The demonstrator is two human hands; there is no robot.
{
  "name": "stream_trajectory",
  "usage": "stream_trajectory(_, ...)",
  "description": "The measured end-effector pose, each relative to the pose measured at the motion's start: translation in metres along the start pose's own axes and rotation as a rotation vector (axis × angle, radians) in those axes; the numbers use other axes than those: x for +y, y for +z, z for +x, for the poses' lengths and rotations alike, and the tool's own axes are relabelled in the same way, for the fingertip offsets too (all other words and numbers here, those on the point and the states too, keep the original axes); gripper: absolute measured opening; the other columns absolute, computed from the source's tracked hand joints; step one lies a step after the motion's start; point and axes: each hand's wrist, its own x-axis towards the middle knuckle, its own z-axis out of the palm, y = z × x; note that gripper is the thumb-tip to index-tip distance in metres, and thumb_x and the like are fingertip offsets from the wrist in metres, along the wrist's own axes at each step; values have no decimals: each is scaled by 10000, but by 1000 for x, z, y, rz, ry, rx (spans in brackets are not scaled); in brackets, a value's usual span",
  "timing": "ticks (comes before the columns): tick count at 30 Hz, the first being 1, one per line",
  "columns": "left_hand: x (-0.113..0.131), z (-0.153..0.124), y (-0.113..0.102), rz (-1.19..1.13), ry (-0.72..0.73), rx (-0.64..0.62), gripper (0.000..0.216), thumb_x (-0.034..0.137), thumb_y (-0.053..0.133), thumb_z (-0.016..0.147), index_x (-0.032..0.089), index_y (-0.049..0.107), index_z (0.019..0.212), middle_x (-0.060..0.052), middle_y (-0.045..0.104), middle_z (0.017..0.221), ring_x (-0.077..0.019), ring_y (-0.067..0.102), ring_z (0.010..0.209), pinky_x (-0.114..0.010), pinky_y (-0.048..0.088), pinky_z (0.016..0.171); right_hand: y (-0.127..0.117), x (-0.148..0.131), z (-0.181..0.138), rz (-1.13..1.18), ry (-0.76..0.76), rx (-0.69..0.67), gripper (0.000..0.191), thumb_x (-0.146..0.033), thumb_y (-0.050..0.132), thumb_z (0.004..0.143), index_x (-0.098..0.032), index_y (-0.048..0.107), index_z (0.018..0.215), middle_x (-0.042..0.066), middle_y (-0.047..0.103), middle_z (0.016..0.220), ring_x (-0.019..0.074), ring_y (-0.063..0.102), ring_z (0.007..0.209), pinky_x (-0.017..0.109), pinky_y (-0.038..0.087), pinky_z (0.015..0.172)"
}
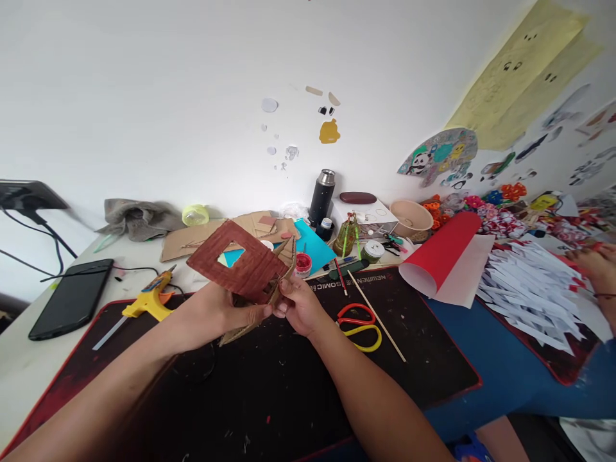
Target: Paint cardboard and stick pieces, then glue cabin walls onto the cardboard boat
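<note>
Both my hands hold up a small cardboard house piece (243, 266), brown with a painted reddish face and a square window cut in it. My left hand (226, 314) grips its lower left edge, fingers curled under it. My right hand (298, 305) pinches its lower right corner. The piece hangs above a black desk mat (289, 398) with a red border. A yellow hot glue gun (149, 298) lies on the mat to the left, and red-and-yellow scissors (359, 324) lie just right of my right hand.
A black tablet (72, 298) lies far left. Cardboard scraps (202, 237), a black flask (321, 196), paint pots (303, 263), brushes and a thin stick (378, 317) sit behind. A red paper roll (440, 253) and white paper strips (529, 289) lie right, near another person's hand (597, 269).
</note>
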Motion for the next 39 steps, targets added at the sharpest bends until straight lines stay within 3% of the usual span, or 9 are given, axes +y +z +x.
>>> stream_trajectory(19,4,2,6,-11,82,-6,403,573,781,906,239,790,1132,-73,846,1115,-331,783,1081,-438,662,960,-1,2,0,26,5,-1,566,-597,1023,710,-219,630,862,-99,493,597,81,320,492,222,271,454)
stream_trajectory(26,2,3,8,-9,89,-9,395,575,793,904,238,762,1108,-56,826,1013,-304,783,981,-420,671,885,0,0,0,17,4,-3,580,-613,1022,701,-222,618,843,-98,477,607,81,308,505,224,268,465)
stream_trajectory(35,7,0,6,-20,50,-24,475,581,806,892,241,753,1219,-92,851,1215,-355,785,1165,-460,669,989,-1,1,0,8,1,1,568,-600,1020,694,-228,612,827,-107,452,587,83,304,499,234,266,473)
stream_trajectory(39,8,0,8,-17,41,-12,460,595,811,888,240,770,1177,-87,861,1175,-358,796,1130,-461,677,970,0,0,0,13,-4,12,551,-583,1011,706,-228,605,817,-103,455,599,82,320,502,234,262,473)
